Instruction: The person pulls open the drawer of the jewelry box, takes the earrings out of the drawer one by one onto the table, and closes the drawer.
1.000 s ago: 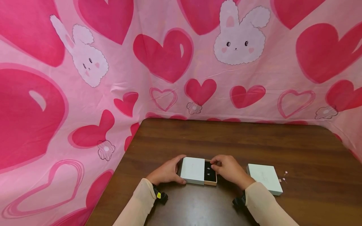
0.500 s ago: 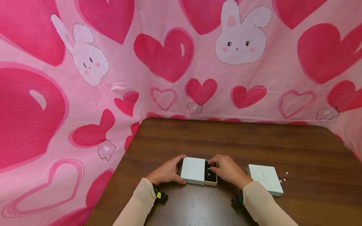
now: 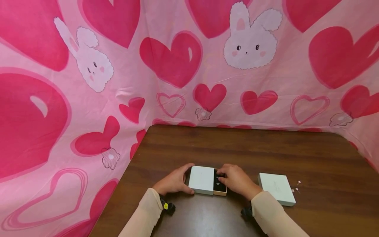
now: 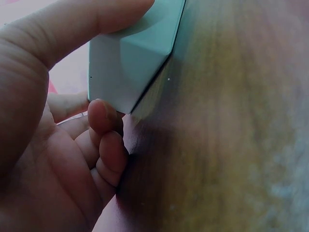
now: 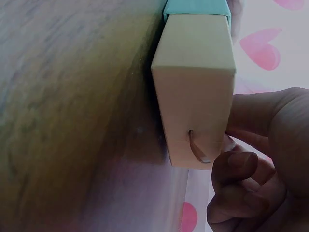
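Observation:
A pale mint jewelry box (image 3: pixel 201 179) lies on the table, its drawer slid partway out to the right. Inside the drawer, star-shaped earrings (image 3: pixel 217 184) sit on a black pad (image 3: pixel 219 189). My left hand (image 3: pixel 175 179) grips the sleeve's left end, thumb along the near side, as the left wrist view also shows. My right hand (image 3: pixel 238 179) reaches over the drawer with thumb and index finger bent down to the pad; I cannot tell whether they pinch something. In the right wrist view, the drawer's cream front (image 5: pixel 195 111) carries a small ribbon tab (image 5: pixel 197 149).
A second mint box (image 3: pixel 276 189) rests on the brown table (image 3: pixel 237 148) beyond my right wrist. Small pink beaded pieces (image 3: pixel 298 182) lie at its right side. A pink curtain (image 3: pixel 213 72) with hearts and rabbits closes off the back and left.
My right hand has shifted slightly left, its fingertips further over the black pad. The left hand and both boxes have stayed in place.

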`<state>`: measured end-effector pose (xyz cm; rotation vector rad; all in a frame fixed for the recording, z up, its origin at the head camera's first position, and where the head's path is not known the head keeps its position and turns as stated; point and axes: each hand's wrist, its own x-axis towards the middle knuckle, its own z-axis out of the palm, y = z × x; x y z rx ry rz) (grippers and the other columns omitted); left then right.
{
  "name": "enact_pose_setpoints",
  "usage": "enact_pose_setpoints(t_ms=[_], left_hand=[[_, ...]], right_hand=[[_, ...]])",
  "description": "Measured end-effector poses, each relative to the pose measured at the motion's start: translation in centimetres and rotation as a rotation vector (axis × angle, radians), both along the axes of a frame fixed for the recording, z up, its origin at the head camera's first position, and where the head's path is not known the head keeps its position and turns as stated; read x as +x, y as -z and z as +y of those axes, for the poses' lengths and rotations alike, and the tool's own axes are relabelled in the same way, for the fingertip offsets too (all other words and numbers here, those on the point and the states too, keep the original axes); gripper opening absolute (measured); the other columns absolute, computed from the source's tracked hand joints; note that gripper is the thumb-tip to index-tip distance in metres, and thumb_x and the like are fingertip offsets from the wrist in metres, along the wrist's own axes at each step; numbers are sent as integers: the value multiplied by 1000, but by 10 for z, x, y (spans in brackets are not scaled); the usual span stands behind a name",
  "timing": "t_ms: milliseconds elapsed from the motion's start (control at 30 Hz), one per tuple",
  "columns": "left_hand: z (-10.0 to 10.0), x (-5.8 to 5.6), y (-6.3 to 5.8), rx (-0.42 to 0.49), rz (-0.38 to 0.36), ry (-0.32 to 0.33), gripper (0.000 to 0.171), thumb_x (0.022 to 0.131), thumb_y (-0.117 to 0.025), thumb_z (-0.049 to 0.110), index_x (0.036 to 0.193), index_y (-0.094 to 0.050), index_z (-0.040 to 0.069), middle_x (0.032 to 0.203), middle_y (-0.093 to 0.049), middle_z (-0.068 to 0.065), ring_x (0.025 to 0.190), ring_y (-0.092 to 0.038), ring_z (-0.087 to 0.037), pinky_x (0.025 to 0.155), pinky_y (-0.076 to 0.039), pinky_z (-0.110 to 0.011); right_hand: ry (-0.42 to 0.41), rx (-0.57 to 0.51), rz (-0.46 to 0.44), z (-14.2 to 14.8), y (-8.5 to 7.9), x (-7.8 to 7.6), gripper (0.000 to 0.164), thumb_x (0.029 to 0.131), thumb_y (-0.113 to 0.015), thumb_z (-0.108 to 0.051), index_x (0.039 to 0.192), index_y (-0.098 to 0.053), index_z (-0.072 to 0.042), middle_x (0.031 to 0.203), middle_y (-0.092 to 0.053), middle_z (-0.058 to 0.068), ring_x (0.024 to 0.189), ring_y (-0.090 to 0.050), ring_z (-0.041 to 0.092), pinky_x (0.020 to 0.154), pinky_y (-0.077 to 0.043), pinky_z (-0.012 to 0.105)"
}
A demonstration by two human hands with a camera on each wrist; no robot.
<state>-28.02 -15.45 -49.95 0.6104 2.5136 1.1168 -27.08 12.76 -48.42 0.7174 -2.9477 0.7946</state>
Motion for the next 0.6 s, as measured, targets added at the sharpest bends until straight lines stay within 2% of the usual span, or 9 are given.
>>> enact_pose_setpoints(t_ms=[300, 600], left_hand=[[1, 0, 1, -16, 25, 6, 101, 65, -91, 35, 147, -36, 18, 130, -47, 5, 112, -46, -16, 100, -41, -43], [0, 0, 2, -4, 6, 8, 101, 65, -91, 36, 148, -34, 18, 131, -47, 4, 113, -46, -17, 101, -39, -46]], right_hand=[[-2, 40, 24, -2, 3, 3, 21, 85, -77, -19, 105, -76, -13, 91, -59, -8, 83, -56, 12, 80, -51, 37], [-15, 69, 40, -1, 5, 3, 22, 86, -75, -20, 106, -75, -13, 91, -58, -7, 82, -55, 11, 78, -51, 35]])
